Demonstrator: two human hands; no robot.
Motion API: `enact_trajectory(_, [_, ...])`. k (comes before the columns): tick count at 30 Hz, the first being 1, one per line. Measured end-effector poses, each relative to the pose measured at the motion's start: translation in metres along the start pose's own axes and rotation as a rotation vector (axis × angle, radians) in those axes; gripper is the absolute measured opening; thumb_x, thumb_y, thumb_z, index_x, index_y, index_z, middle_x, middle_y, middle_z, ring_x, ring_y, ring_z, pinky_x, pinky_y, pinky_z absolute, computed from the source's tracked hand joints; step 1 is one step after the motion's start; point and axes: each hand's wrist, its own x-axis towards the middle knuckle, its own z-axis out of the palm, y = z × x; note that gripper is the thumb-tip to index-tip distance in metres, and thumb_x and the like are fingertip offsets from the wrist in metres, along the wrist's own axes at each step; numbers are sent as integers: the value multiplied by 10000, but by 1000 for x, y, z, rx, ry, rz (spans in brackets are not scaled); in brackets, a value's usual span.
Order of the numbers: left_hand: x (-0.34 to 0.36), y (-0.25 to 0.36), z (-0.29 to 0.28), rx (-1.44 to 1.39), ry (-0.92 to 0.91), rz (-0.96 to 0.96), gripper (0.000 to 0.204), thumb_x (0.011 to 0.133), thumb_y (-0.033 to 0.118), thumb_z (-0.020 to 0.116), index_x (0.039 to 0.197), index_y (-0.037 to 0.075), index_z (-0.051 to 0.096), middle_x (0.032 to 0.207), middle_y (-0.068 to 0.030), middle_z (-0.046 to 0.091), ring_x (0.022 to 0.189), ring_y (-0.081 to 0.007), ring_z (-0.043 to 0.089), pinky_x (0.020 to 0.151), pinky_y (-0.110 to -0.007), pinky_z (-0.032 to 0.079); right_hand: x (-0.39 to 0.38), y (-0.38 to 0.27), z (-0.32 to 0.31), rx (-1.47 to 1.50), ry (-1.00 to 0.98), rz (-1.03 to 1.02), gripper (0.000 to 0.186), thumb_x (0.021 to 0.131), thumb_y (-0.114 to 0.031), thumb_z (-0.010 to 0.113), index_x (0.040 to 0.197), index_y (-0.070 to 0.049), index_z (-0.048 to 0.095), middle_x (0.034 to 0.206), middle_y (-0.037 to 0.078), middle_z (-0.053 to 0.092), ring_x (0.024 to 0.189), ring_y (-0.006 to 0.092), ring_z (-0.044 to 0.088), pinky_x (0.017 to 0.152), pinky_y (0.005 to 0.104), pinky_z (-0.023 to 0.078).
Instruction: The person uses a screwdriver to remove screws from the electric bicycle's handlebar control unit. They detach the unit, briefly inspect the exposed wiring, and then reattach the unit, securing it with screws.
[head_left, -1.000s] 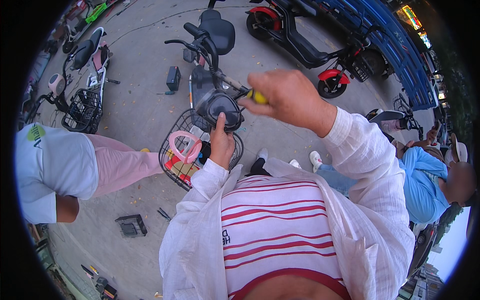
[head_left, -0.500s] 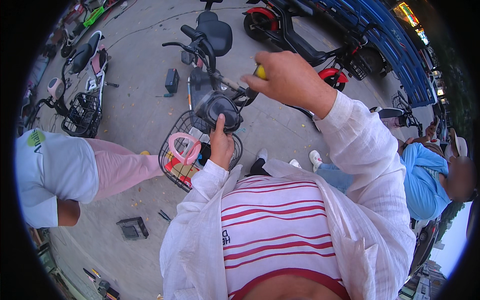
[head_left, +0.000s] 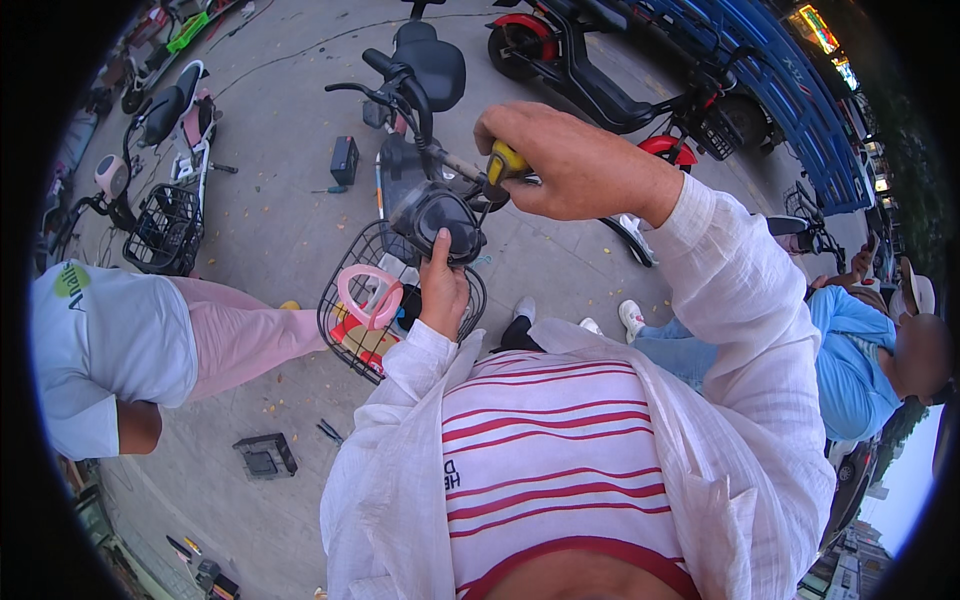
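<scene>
In front of me stands a scooter with a black headlight unit (head_left: 447, 219) below its handlebar (head_left: 455, 166). My left hand (head_left: 443, 291) grips the lower edge of this unit, thumb on its dark face and fingers behind. My right hand (head_left: 570, 165) curls around a screwdriver with a yellow and black handle (head_left: 507, 161), close to the handlebar's near end. The screwdriver's tip is hard to make out. Under the headlight hangs a black wire basket (head_left: 352, 347) holding a pink ring-shaped part (head_left: 351, 291) and red and yellow packaging (head_left: 362, 343).
A black box (head_left: 343, 161) lies beyond the basket, an open black tray (head_left: 264, 456) and pliers (head_left: 329, 431) nearer left. One person in pink trousers (head_left: 245, 320) stands left, another in a blue shirt (head_left: 850, 360) right. Parked scooters (head_left: 165, 225) and a blue truck (head_left: 800, 130) stand around.
My right hand has turned and shifted slightly, showing more of the yellow screwdriver handle near the handlebar. My left hand stays on the headlight unit.
</scene>
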Motion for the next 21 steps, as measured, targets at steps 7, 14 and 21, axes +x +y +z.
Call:
enact_trajectory(7, [0,0,-4,55,14,21,477,975,249,637,1356,11,479,1295,-109,598,1182,-225,583,1040,-365,451,15,-17,-15,-124,-303,255,343,845,-297,697,1061,-63,570,979,179,636,945,386,619,761,478,494])
enact_trajectory(14, [3,-1,-9,39,-2,-5,475,985,274,618,1357,11,481,1302,-107,599,1192,-224,578,1057,-374,435,12,-16,-14,-150,-294,239,334,818,-272,715,1040,-68,571,960,166,636,931,381,618,753,476,489])
enact_trajectory(21, [4,1,-12,-10,0,-34,461,958,232,660,1329,10,502,1273,-94,607,1159,-211,596,1039,-356,460,6,-10,-11,-121,-129,62,334,811,-272,724,1021,-69,563,907,150,630,909,381,620,738,472,488])
